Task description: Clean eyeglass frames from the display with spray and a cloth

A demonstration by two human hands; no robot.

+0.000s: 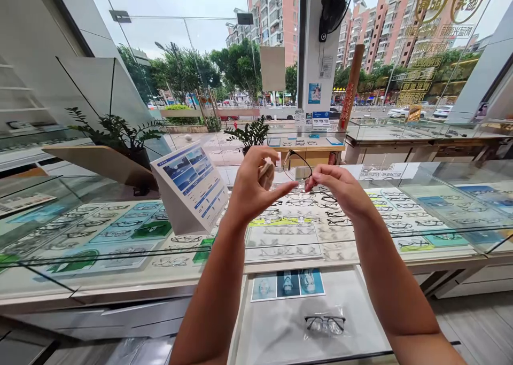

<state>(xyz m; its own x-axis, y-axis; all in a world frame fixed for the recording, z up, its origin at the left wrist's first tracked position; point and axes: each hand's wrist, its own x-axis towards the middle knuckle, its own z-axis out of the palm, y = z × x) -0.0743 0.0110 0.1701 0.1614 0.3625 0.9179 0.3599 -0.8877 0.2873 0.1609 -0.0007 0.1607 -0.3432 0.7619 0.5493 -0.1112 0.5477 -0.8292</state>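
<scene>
In front of me, above the glass counter, a pair of thin dark-rimmed eyeglasses (pixel 297 165) is held up between my hands. My right hand (pixel 340 187) pinches the eyeglasses at their right edge between thumb and fingers. To the left of them is my left hand (pixel 253 186), its thumb stretched out toward the lower rim and its forefinger curved above, with a wide gap between. Whether the left thumb touches the rim I cannot tell. Lower down, another pair of black-rimmed eyeglasses (pixel 325 325) lies in clear plastic on a pulled-out white drawer (pixel 276 333).
A glass display counter (pixel 224 253) with many eyeglass frames inside runs across. On it stands a tilted printed sign (pixel 192 186) at left. A photo card (pixel 287 285) lies at the drawer's back. Potted plants (pixel 250 132), further cases and large windows are beyond.
</scene>
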